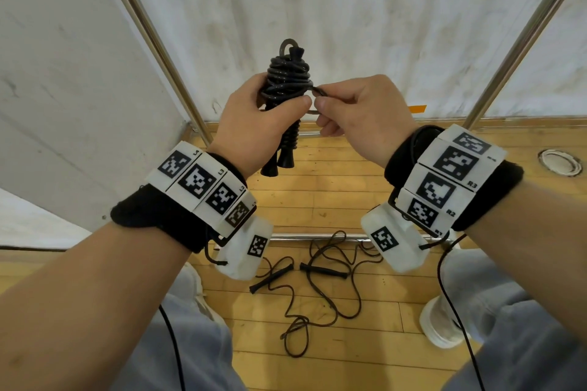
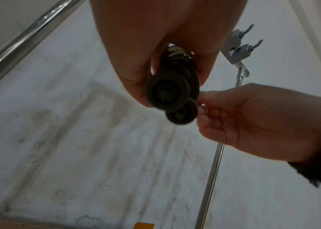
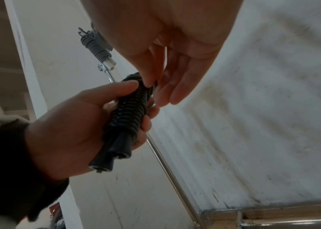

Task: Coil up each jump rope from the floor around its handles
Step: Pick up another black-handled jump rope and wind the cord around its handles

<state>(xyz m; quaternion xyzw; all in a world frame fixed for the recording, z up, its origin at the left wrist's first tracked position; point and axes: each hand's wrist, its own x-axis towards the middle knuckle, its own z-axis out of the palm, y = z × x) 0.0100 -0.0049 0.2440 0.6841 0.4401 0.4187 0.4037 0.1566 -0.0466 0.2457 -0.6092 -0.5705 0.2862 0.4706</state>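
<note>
A black jump rope is wound in tight coils around its two handles, held upright at chest height. My left hand grips the coiled bundle round its middle, thumb across the front. The two handle ends point down below that fist. My right hand pinches a small loop of the rope's end at the bundle's right side, between thumb and forefinger. A second jump rope, thin and dark with two black handles, lies loose and tangled on the wooden floor between my legs.
Metal frame poles slant up on both sides, with a low rail across the floor. White cloth walls hang behind. A round floor fitting sits at the right. A grey coiled rope hangs on a pole.
</note>
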